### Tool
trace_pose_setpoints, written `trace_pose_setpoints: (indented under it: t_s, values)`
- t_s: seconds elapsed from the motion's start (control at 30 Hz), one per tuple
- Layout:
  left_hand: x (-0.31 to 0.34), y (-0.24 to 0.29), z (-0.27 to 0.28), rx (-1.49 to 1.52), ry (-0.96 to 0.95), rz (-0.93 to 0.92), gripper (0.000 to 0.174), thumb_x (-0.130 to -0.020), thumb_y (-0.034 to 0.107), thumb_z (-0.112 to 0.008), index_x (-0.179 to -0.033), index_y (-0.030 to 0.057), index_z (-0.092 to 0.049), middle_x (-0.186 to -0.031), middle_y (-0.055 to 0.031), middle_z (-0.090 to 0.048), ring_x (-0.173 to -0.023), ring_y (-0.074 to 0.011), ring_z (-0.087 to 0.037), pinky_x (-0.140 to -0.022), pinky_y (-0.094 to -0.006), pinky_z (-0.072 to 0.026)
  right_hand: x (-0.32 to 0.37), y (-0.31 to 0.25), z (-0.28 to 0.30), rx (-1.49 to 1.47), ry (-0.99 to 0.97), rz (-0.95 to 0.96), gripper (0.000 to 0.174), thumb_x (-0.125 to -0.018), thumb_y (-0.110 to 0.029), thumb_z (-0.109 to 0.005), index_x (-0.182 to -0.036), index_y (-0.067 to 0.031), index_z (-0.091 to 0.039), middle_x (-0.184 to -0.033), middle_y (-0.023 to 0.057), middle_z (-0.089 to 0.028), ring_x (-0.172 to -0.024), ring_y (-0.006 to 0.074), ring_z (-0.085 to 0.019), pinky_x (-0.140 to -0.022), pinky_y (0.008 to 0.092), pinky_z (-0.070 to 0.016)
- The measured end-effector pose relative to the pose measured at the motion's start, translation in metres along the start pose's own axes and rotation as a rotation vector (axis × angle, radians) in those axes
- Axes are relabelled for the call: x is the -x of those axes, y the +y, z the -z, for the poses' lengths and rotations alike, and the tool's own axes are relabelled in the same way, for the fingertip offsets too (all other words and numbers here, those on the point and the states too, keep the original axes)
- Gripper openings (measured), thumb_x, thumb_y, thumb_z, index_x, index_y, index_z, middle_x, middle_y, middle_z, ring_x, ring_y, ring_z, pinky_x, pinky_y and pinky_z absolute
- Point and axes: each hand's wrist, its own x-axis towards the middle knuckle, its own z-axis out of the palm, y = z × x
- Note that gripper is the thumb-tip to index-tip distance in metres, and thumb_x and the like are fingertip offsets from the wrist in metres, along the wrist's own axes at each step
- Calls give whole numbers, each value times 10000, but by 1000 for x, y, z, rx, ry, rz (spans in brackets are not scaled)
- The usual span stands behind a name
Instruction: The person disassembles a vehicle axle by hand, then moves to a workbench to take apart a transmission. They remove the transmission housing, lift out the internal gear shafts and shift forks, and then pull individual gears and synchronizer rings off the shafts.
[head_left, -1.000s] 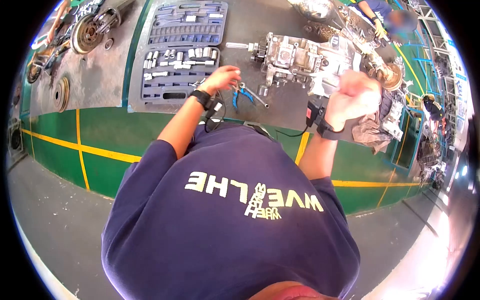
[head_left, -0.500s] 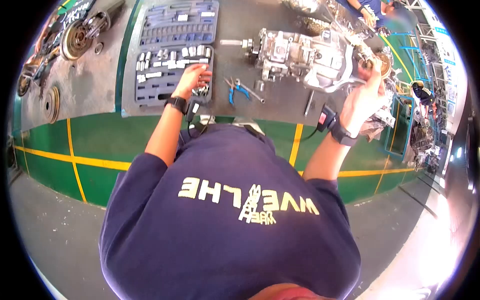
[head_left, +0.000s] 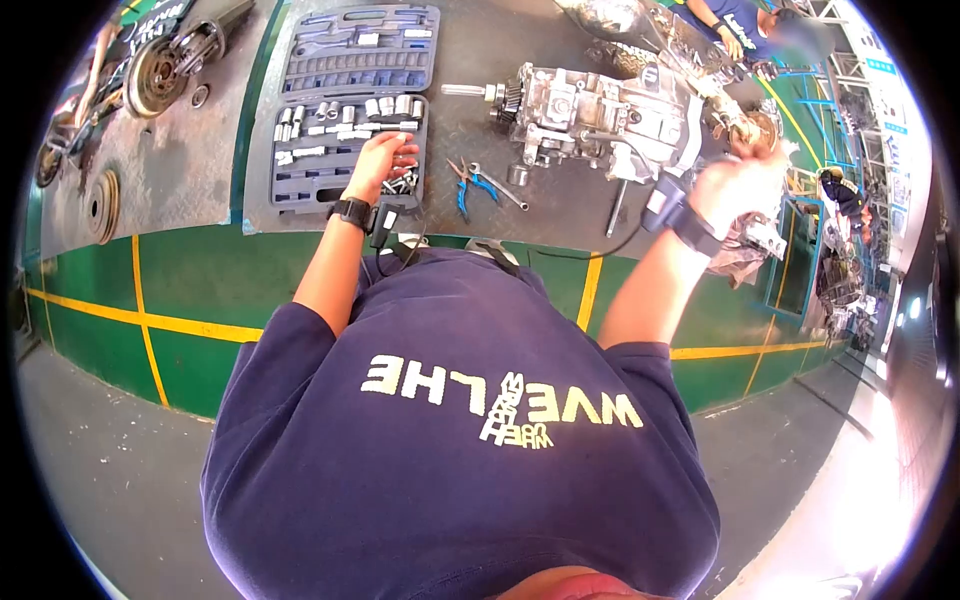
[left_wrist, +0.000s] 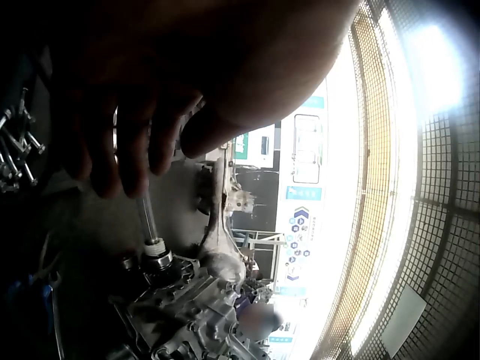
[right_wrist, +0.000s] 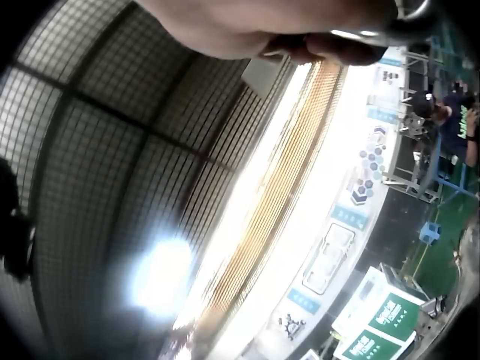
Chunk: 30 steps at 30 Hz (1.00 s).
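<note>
Metal piece (right_wrist: 409, 28), shiny and curved, sits in the curled fingers of the right hand (head_left: 738, 190); I can't make out its full shape from where I stand. That hand is raised and blurred just beside the right end of the gearbox (head_left: 600, 115), which lies on its side on the bench (head_left: 560, 210), to the left of the grip. If the piece isn't well seated in those fingers, it could slip and drop against the casing or among the parts beyond. The thin black cable (head_left: 590, 257) from that wrist bows out to the grip's left, near the bench edge; a long reach might catch it on the long bar (head_left: 617, 208) and drag that off the bench.

Well to the left of the grip, the left hand (head_left: 380, 165) hangs over the lower right of the open socket case (head_left: 315, 180), fingers loose and grasping nothing that I can see. Loose bolts (head_left: 398, 186) lie close under it, so a careless sweep of the fingers might scatter them. Between the two hands are blue-handled pliers (head_left: 463, 195) and a wrench (head_left: 497, 186), easily knocked by a passing forearm. Past the gearbox, farther out from the grip, another person (head_left: 720, 30) leans in at the same crowded spread of parts.
</note>
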Motion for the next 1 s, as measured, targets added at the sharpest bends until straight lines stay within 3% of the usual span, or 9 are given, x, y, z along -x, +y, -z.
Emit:
trace_pose_setpoints:
  t_s: [0.1,0.2,0.23,0.3,0.5,0.7,0.8,0.87,1.0]
  values:
    - [2,6,-2,5,2,-47,418,-1009,315,-550,-1296,16,-605,-1135,-109,-707,-920,-174,-676,-789,-314,-546,44,-8,6,-24,-591,185,340,-963,-193,-594,-668,-24,-595,-643,33,-566,-634,127,-491,-628,304,-342]
    - [2,11,-4,-13,41,-39,403,-1003,320,-555,-1275,29,-619,-1118,-99,-715,-900,-163,-675,-758,-302,-538,39,8,59,209,-384,338,378,-981,-223,-601,-666,-13,-599,-645,51,-578,-689,149,-556,-738,300,-411]
    - [5,11,-7,44,76,-61,317,-997,274,-562,-1207,57,-655,-1008,-56,-725,-752,-111,-669,-645,-244,-525,15,11,61,131,-291,240,367,-982,-230,-596,-686,-15,-608,-655,64,-590,-701,165,-572,-760,313,-423]
    - [6,3,-7,68,61,-72,305,-995,273,-560,-1191,60,-658,-1003,-53,-727,-756,-110,-670,-647,-247,-523,-1,3,52,163,-161,110,332,-986,-256,-590,-760,-16,-626,-676,95,-611,-705,204,-588,-796,341,-435]
    - [-1,5,-23,39,16,-67,289,-1011,260,-531,-1178,62,-658,-1011,-43,-733,-770,-110,-676,-654,-251,-524,64,-5,0,26,-660,265,328,-990,-152,-578,-682,-41,-574,-641,3,-546,-597,94,-443,-590,273,-352]
    - [15,5,-15,115,31,-92,303,-1020,255,-531,-1195,38,-650,-1001,-54,-732,-778,-107,-680,-668,-250,-536,72,0,49,-253,-288,93,485,-1043,-235,-553,-606,-100,-393,-563,-8,-369,-517,119,-369,-533,299,-374]
    - [20,-7,6,139,80,-57,299,-1022,251,-532,-1189,32,-648,-991,-56,-734,-779,-110,-681,-671,-252,-540,34,10,59,-139,-35,170,427,-1036,-289,-565,-676,-98,-439,-599,9,-402,-543,153,-408,-595,339,-420]
    - [27,-8,15,145,109,-56,293,-1024,252,-534,-1183,34,-649,-983,-58,-735,-775,-114,-681,-666,-252,-539,15,-3,49,-287,-50,-59,362,-1038,-334,-577,-784,-100,-468,-655,4,-426,-587,151,-432,-630,336,-444]
    - [30,-5,22,134,110,-58,312,-1021,269,-537,-1198,35,-641,-1017,-63,-729,-812,-128,-677,-704,-270,-535,11,-10,29,-212,-92,6,380,-1036,-342,-566,-754,-121,-439,-626,-13,-397,-557,137,-384,-623,323,-410]
